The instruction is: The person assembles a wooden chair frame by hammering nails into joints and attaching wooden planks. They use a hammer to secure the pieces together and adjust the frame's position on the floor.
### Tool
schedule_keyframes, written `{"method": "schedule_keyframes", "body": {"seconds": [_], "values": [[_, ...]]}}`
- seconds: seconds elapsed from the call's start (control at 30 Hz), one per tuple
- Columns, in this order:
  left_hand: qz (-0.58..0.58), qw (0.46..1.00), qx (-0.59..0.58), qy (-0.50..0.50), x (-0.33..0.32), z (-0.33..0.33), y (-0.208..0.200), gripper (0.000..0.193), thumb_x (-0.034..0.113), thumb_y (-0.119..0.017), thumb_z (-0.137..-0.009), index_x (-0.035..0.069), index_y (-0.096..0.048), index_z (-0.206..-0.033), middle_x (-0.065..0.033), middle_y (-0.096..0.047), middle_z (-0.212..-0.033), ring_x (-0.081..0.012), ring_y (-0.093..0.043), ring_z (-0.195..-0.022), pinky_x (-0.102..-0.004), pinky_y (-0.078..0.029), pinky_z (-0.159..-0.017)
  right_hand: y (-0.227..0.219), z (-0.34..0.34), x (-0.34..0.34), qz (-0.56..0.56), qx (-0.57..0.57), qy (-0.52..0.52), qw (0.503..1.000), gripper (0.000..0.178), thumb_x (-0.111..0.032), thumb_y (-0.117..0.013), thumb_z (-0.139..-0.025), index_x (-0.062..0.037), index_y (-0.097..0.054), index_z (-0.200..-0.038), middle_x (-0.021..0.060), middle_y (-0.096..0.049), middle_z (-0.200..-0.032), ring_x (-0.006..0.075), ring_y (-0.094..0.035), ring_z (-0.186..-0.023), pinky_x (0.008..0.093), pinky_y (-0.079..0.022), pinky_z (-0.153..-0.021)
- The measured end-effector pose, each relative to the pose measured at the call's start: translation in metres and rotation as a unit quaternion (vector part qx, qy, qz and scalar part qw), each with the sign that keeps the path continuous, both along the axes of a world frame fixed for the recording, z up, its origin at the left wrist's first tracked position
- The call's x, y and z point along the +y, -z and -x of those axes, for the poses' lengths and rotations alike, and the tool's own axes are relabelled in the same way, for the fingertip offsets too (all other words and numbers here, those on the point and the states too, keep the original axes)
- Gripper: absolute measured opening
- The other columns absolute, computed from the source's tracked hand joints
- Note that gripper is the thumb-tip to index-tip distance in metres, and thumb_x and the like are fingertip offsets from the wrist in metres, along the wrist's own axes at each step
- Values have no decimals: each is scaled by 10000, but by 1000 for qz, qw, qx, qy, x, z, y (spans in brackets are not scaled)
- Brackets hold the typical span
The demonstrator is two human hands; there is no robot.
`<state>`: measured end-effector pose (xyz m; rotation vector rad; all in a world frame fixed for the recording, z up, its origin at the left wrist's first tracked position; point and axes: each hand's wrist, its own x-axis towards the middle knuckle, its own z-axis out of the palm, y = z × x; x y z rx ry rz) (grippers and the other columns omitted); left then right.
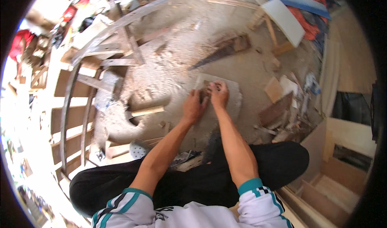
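Both hands are in front of me, close together over a pale grey flat slab (231, 86) lying on the dusty floor. My left hand (195, 107) has its fingers curled, its thumb side toward the other hand. My right hand (219, 94) is bent at the knuckles, its fingertips pressed down near the slab's middle. Between them is a small dark brownish piece (206, 87), mostly covered by the fingers, so its kind cannot be made out. Beyond the slab lies a handsaw (219, 55) with a wooden handle. To the left rests a hammer (148, 111) with a light wooden handle.
A wooden ladder-like frame (66, 115) stands on the left, beside boards and clutter. Wood scraps (278, 107) lie to the right, near an open wooden box (342, 167). A white-topped stool (284, 22) is at the far right. A grey perforated clog (138, 150) sits by my left leg.
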<state>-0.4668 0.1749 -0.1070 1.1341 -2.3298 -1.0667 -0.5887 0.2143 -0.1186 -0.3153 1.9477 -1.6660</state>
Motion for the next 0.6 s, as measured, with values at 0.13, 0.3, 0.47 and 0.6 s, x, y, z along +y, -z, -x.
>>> {"method": "schedule_keyframes", "body": {"seconds": [0.13,0.3,0.47,0.6], "values": [[-27,999,-23,-7,3,2,-5,438,304,-640,-855,53,-515,-1191,-189,-539,-1136,-395,-587,-969,-465,-486,-797,-2,2,1,-13,8,9,1000,238,-72,-604,-898,41,-514,-1087,154,-624,-1027,223,-670,-875,305,-597,-666],[-26,999,-31,-19,5,-4,-4,458,316,-648,-847,61,-516,-1203,-166,-545,-1143,-374,-590,-982,-453,-491,-802,-11,-7,-2,-25,11,-1,1000,238,-80,-604,-899,42,-515,-1083,155,-633,-1023,218,-670,-883,300,-593,-665],[20,999,-28,-25,10,-2,-6,498,298,-672,-817,64,-509,-1225,-158,-551,-1141,-359,-587,-992,-450,-497,-801,-8,-5,-4,-39,28,6,999,236,-98,-608,-899,30,-529,-1082,148,-639,-1025,203,-670,-861,297,-589,-653],[27,999,-22,-14,11,5,-7,517,289,-689,-804,45,-510,-1222,-185,-554,-1153,-374,-582,-998,-458,-490,-814,20,9,-3,-55,122,-23,991,222,-111,-628,-889,12,-567,-1062,124,-651,-1006,187,-669,-842,292,-578,-632]]}}
